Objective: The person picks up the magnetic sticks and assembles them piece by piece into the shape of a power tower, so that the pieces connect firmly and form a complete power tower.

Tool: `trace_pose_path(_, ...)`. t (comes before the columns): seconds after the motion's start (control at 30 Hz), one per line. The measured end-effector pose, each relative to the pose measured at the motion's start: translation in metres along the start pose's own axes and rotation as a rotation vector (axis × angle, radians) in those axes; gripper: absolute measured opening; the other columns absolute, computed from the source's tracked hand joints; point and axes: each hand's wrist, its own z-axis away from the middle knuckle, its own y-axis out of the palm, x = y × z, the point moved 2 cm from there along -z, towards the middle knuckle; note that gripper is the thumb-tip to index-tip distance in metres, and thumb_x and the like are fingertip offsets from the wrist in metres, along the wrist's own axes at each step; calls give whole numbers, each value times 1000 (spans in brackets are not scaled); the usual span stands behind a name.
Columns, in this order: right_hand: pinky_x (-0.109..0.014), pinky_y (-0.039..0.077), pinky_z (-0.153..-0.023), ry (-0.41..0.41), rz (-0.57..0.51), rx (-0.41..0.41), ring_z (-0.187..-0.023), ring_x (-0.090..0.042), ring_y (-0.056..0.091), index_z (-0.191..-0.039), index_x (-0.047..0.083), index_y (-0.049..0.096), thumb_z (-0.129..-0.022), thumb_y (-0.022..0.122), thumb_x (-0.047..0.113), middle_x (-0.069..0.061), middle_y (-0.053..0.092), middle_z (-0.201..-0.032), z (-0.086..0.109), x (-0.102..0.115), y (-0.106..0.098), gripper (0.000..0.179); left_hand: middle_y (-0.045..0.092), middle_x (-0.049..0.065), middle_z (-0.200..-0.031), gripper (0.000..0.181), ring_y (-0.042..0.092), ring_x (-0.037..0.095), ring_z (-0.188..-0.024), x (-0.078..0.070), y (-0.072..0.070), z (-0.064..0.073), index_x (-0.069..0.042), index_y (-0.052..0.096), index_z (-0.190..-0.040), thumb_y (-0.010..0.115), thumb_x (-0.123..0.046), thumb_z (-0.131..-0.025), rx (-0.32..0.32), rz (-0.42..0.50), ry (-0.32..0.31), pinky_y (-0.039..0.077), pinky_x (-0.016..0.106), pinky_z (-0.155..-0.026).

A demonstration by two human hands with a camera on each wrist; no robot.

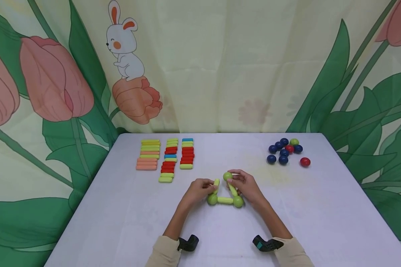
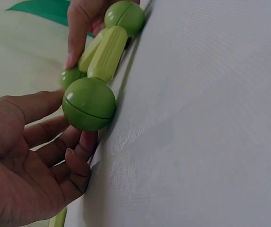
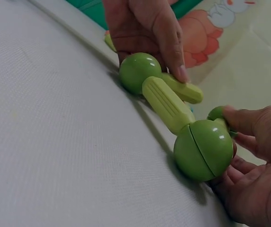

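Note:
Between the two hands is a piece made of smooth green balls and ridged yellow-green rods. Its front rod joins a left ball to a right ball. A left rod points away from the left ball, its far end bare. My left hand pinches that rod. From the right ball a right rod leads to a far ball, which my right hand holds between thumb and fingers. In the right wrist view, the right thumb presses the far ball.
Three columns of rods in yellow-green, orange, red and blue lie at the back left. Back right sits a cluster of dark blue, red and green balls. A printed curtain hangs behind the white table.

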Motion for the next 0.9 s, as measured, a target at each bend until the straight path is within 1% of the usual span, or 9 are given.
trace_pose_path(0.07, -22, 44, -52, -6, -4, 1, -76, -11, 65, -131, 12, 58, -91, 69, 22, -12, 65, -112, 0, 0, 1, 42, 70, 3, -98, 35, 59, 14, -87, -2, 1, -1, -8, 70, -118, 67, -31, -92, 8, -16, 12, 52, 28, -76)
trace_pose_path(0.27, -20, 42, -52, -17, -9, 8, -72, -9, 58, -130, 13, 58, -92, 69, 23, -6, 69, -108, 0, 0, 1, 41, 71, 4, -105, 34, 59, 15, -92, -7, 4, -3, -9, 71, -118, 67, -32, -92, 20, -46, 6, 53, 32, -81)
trace_pose_path(0.37, -20, 41, -52, -21, -17, 18, -71, -8, 58, -130, 12, 58, -92, 69, 24, -5, 70, -107, 1, 0, 1, 42, 71, 4, -106, 34, 59, 14, -93, -7, 6, -5, -9, 71, -118, 66, -32, -93, 25, -59, 15, 53, 32, -82)
trace_pose_path(0.5, -20, 41, -52, -32, -18, 40, -72, -7, 59, -131, 12, 57, -93, 68, 24, -6, 70, -109, 1, 0, 0, 42, 71, 5, -106, 34, 58, 14, -91, -7, 6, -8, -8, 71, -118, 66, -30, -93, 29, -70, 40, 52, 30, -80)
trace_pose_path(0.57, -20, 41, -53, -40, -12, 48, -72, -8, 57, -132, 12, 57, -93, 67, 24, -8, 69, -110, 1, 0, 0, 41, 71, 6, -106, 34, 57, 14, -90, -8, 6, -8, -6, 70, -119, 66, -28, -93, 33, -71, 59, 51, 29, -79)
trace_pose_path(0.67, -20, 42, -53, -50, 5, 56, -72, -9, 55, -132, 12, 56, -94, 66, 24, -10, 68, -111, 2, 0, -1, 42, 71, 6, -105, 34, 56, 14, -88, -11, 6, -7, -5, 69, -120, 65, -26, -94, 46, -76, 73, 49, 27, -76)
trace_pose_path(0.8, -20, 42, -53, -46, 16, 54, -71, -10, 54, -132, 13, 57, -94, 66, 23, -11, 65, -111, 2, 0, -1, 40, 69, 3, -96, 34, 54, 11, -81, -14, 6, -7, -4, 69, -120, 63, -26, -95, 74, -99, 74, 45, 23, -69)
trace_pose_path(0.9, -21, 43, -53, -44, 26, 59, -71, -10, 54, -133, 12, 56, -94, 66, 23, -14, 65, -113, 2, 1, -1, 42, 67, 1, -93, 33, 52, 12, -79, -15, 7, -8, -5, 69, -120, 63, -26, -96, 79, -107, 61, 44, 23, -67)
